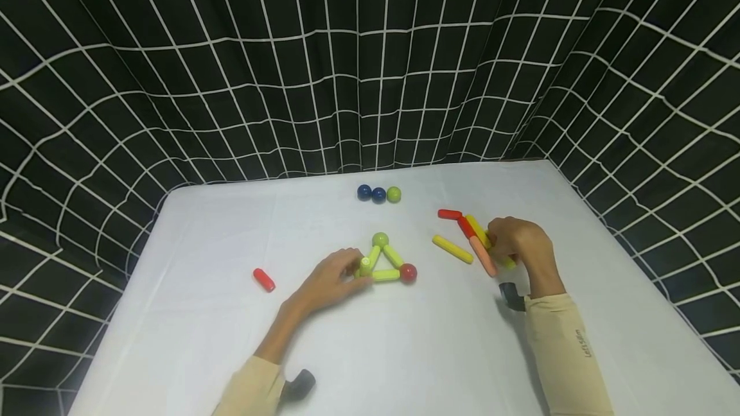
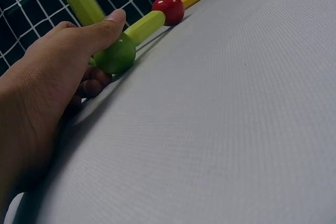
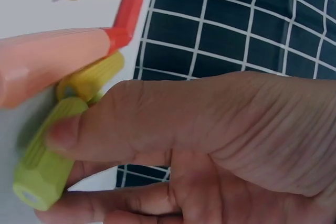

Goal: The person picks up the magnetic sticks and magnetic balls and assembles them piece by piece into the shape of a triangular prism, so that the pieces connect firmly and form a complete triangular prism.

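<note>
On the white counter [image 1: 381, 358], faceted green rods [image 1: 385, 275] and glossy balls [image 1: 408, 273] form a triangle; the left grip [image 1: 335, 278] pinches its smooth green corner ball [image 2: 118, 59]. The right grip [image 1: 520, 239], thumb extended, pinches a ribbed yellow-green rod [image 3: 44, 169], perhaps touching a yellow rod [image 3: 94, 77].

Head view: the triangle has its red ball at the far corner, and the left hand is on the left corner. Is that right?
Not quite: the head view shows the red ball at the triangle's near right corner; a green ball is at the far one. The left hand is on the left corner, as you say.
</note>
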The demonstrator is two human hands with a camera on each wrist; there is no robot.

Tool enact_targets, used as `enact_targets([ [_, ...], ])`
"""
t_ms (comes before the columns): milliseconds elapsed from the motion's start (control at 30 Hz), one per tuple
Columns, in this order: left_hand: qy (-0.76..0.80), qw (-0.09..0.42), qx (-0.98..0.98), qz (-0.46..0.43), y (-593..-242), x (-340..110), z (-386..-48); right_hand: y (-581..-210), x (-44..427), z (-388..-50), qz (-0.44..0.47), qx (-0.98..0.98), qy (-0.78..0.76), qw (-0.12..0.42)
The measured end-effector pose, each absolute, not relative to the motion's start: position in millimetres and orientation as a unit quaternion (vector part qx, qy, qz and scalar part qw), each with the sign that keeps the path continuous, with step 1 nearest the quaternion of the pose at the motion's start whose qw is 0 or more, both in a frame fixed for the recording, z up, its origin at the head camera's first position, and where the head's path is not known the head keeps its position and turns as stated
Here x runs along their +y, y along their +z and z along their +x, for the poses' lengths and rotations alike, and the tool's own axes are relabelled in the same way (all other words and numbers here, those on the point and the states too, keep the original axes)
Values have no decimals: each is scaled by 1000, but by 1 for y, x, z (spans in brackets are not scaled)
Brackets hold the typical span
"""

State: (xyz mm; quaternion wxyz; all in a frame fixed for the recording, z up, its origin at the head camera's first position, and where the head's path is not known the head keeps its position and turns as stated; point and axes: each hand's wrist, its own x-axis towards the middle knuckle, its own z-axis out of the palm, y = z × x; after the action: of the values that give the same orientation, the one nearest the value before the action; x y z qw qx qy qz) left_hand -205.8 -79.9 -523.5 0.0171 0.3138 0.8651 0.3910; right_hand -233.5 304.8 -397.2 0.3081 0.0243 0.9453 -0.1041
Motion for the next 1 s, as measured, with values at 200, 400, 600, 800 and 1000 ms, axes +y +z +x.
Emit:
enact_targets([
  [200,397,12,861,318,-521,-80,-205,-385,306,-231,-26,956,-62,286],
  [400,398,13,862,315,-521,-80,-205,-376,290,-228,-214,920,-210,251],
  [600,404,13,857,320,-522,-81,-205,-383,249,-228,-323,883,-257,222],
  [800,408,10,852,327,-524,-82,-206,-393,215,-227,-348,879,-239,222],
  [1000,406,13,855,323,-523,-83,-206,-398,205,-226,-354,877,-236,223],
])
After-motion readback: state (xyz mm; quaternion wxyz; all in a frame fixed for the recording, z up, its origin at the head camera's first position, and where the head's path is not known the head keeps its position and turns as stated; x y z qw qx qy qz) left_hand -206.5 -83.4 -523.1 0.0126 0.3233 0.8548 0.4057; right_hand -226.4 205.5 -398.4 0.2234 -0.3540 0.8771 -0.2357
